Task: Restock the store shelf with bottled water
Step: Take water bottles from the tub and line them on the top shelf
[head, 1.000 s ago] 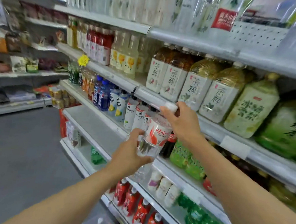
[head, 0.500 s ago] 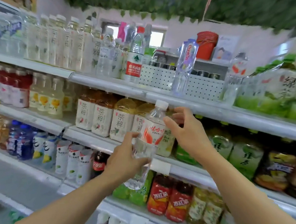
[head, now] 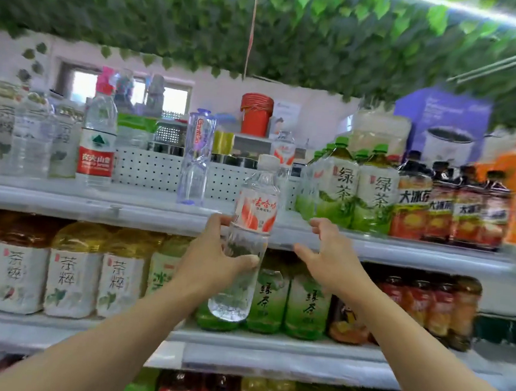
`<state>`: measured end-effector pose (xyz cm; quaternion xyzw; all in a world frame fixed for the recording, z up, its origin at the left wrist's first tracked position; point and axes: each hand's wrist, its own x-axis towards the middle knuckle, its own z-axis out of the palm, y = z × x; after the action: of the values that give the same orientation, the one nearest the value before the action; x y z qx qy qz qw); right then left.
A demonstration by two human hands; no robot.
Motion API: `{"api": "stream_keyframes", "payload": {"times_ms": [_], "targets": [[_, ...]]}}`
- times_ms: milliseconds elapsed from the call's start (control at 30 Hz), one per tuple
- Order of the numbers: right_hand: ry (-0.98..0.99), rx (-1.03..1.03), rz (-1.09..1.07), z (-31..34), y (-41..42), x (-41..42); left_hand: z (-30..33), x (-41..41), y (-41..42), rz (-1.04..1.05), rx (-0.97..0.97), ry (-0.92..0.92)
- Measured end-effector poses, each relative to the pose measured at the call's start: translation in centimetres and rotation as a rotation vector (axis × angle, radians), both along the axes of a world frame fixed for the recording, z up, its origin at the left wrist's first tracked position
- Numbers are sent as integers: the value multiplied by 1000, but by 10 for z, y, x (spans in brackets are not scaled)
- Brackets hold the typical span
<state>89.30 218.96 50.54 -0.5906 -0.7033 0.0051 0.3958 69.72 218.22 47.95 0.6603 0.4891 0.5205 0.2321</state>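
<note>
At frame centre, the left hand (head: 212,262) is gripping a clear water bottle (head: 247,241) around its middle, holding it upright before the top shelf (head: 92,204) edge. Just right, the right hand (head: 326,255) is hovering released, fingers spread, apart from the bottle.

The bottle (head: 248,235) is clear, glossy plastic with a matt white cap and a smooth red-and-white film label. The shelf (head: 92,204) looks like smooth pale painted metal, its back panel (head: 146,168) perforated. The tea bottles (head: 373,190) are shiny plastic with glossy printed wraps.
</note>
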Motion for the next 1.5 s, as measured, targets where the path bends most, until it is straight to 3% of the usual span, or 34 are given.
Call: {"api": "stream_keyframes", "payload": {"times_ms": [500, 967, 1500], "targets": [[13, 77, 42, 27, 74, 32, 132, 72, 77, -30, 148, -175], [-48, 83, -68, 16, 80, 34, 121, 103, 154, -111, 108, -184], [-146, 207, -218, -1, 92, 26, 103, 102, 176, -197, 129, -48]]}}
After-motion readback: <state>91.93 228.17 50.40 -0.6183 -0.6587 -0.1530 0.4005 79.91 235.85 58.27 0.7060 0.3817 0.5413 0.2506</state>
